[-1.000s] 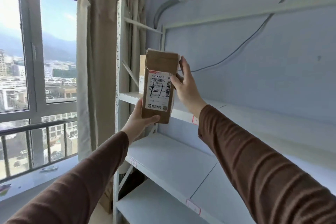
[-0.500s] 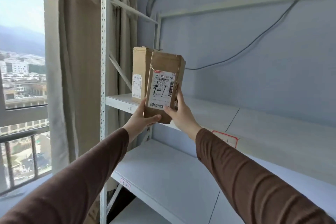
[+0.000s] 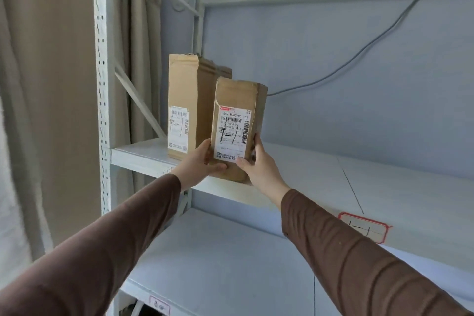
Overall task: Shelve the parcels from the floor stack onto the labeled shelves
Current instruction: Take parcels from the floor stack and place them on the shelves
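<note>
I hold a small brown cardboard parcel (image 3: 237, 110) upright with its white shipping label facing me, its bottom at the front edge of the upper white shelf (image 3: 320, 169). My left hand (image 3: 198, 161) grips its lower left corner from below. My right hand (image 3: 259, 164) grips its lower right side, thumb on the label. A taller brown parcel (image 3: 188, 100) with its own label stands on the same shelf just behind and to the left, close to the held one.
A red-bordered label (image 3: 364, 229) sticks to the upper shelf's front edge at right. A lower white shelf (image 3: 218, 264) lies beneath, with a small label (image 3: 159, 305) on its edge. A perforated upright post (image 3: 101, 84), a beige curtain (image 3: 48, 84) and a grey wall cable (image 3: 359, 54) surround the rack.
The parcel has moved forward and down toward the upper shelf beside the taller parcel. My right hand slid from its upper side to its lower right. The view has closed in on the rack.
</note>
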A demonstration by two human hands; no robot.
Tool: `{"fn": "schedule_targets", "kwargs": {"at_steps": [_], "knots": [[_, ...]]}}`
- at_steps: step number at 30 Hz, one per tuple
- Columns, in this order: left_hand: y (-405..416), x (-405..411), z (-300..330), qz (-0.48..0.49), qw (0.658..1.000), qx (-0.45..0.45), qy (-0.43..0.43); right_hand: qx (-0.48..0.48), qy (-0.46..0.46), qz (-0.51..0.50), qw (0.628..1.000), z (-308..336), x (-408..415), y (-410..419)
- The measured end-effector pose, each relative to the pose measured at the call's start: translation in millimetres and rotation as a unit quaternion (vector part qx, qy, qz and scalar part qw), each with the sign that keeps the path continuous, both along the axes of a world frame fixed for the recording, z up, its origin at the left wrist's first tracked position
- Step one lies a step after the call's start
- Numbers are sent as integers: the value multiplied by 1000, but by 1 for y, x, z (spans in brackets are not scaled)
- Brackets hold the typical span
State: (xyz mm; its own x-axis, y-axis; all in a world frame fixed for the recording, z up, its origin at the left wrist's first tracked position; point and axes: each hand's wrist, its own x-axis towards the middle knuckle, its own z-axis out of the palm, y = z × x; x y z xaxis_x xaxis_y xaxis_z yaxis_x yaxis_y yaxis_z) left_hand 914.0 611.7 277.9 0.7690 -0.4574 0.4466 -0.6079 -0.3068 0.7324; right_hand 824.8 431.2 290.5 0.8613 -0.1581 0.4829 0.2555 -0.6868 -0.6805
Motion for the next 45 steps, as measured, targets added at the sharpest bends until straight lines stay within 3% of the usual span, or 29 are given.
{"fn": "schedule_targets", "kwargs": {"at_steps": [8, 23, 38, 41, 45], "knots": [[-22, 43, 2, 9, 999, 35, -2, -16, 14, -59, 998, 0, 33, -16], [-34, 48, -2, -12, 1000, 27, -3, 44, 4, -88, 995, -9, 27, -22], [-32, 29, -12, 31, 998, -42, 22, 44, 12, -116, 992, -11, 2, -19], [-31, 13, -22, 82, 994, -66, -25, 17, 8, -115, 993, -14, -13, -15], [-38, -19, -35, 109, 978, -90, -152, -64, -55, -134, 987, -25, -40, -13]]}}
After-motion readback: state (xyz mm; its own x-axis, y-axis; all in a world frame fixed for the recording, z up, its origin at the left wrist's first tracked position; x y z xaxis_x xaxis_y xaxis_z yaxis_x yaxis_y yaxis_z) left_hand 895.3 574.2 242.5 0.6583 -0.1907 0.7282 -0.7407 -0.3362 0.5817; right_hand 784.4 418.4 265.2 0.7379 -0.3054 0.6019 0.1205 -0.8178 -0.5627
